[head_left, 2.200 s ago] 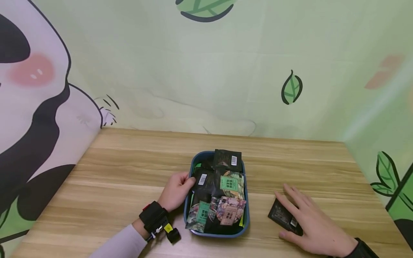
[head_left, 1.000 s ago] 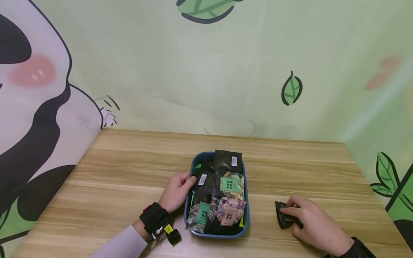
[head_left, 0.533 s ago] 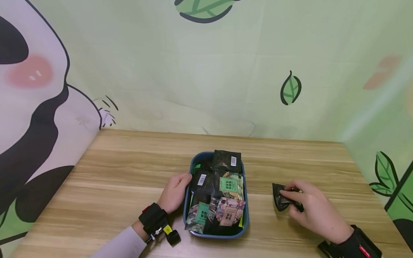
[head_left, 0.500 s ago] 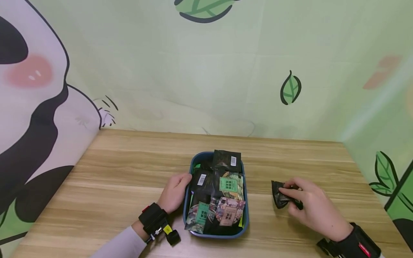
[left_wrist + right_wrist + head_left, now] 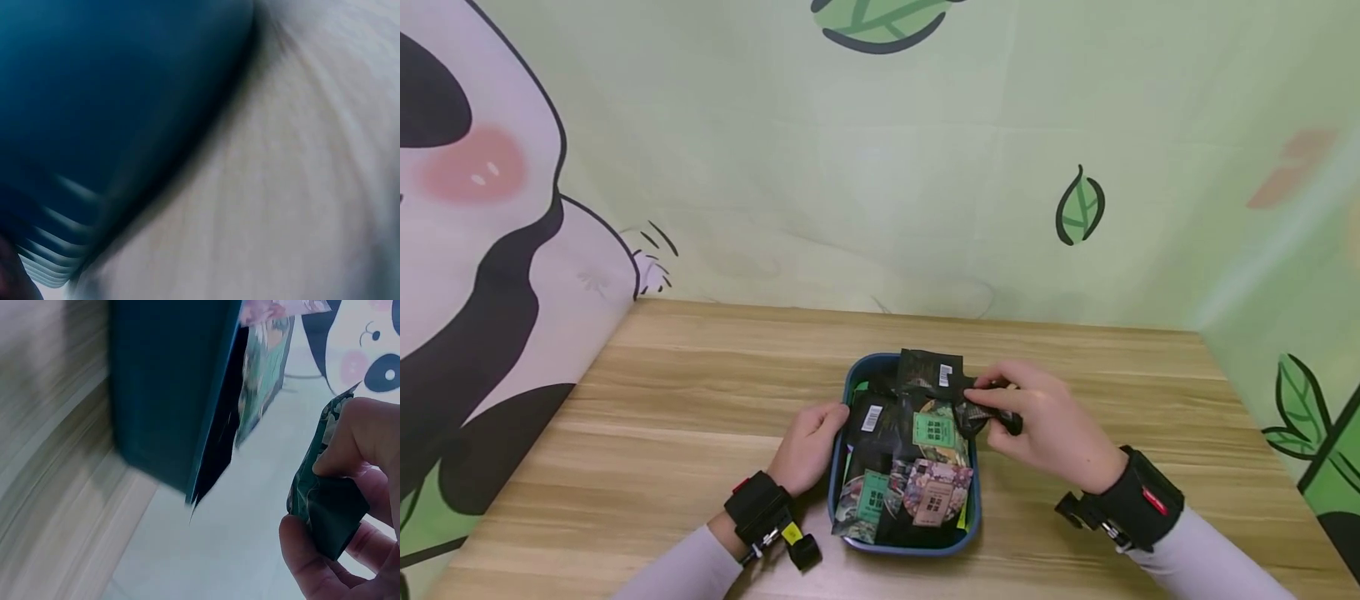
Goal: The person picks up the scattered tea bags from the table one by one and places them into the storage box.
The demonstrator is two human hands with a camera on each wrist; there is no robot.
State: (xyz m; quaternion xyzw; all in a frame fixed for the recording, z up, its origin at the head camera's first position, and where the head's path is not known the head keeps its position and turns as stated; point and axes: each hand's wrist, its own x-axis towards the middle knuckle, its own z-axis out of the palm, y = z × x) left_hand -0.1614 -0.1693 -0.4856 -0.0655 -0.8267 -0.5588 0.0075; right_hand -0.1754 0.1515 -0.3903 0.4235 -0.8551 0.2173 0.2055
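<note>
A blue basket (image 5: 976, 500) filled with several flat sachets stands on the wooden table. My left hand (image 5: 805, 446) holds its left side, thumb at the rim; the other fingers are mostly hidden. My right hand (image 5: 1048, 421) pinches a black sachet (image 5: 973, 417) between thumb and fingers, over the basket's right rim. In the right wrist view this sachet (image 5: 334, 512) is bent in the grip, apart from the basket wall (image 5: 169, 381). Among the sachets inside are a black one with a barcode (image 5: 925, 371), a green-labelled one (image 5: 934, 430) and a pink-labelled one (image 5: 934, 496).
The wooden table (image 5: 715, 367) reaches back to a green wall cloth (image 5: 820, 167) printed with leaves and a panda. A black camera band (image 5: 760, 512) is strapped to the left wrist, another band (image 5: 1138, 500) to the right.
My right hand lay flat over the sachet on the table, then pinched and lifted it. It has carried the sachet left to the basket. The left hand stays at the basket's side.
</note>
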